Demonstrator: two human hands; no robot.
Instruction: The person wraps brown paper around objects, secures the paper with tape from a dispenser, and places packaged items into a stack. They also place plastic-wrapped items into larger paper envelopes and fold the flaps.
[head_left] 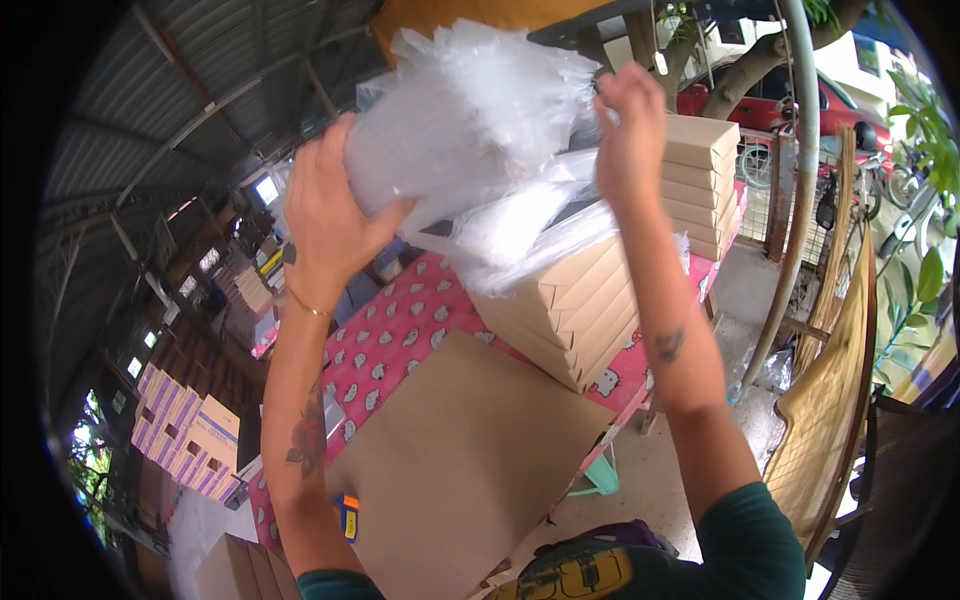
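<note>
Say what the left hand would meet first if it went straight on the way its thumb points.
The bundle of clear plastic: the left hand appears to grip its left side already, so there seems to be no gap, though depth is hard to judge.

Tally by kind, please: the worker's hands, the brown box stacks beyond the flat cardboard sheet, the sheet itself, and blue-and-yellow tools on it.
Hands: 2 (left hand, right hand)
Brown box stacks in view: 2 (near stack, far stack); the clear plastic may hide more
Flat cardboard sheet: 1
Blue-and-yellow tool: 1
Total: 6
</note>
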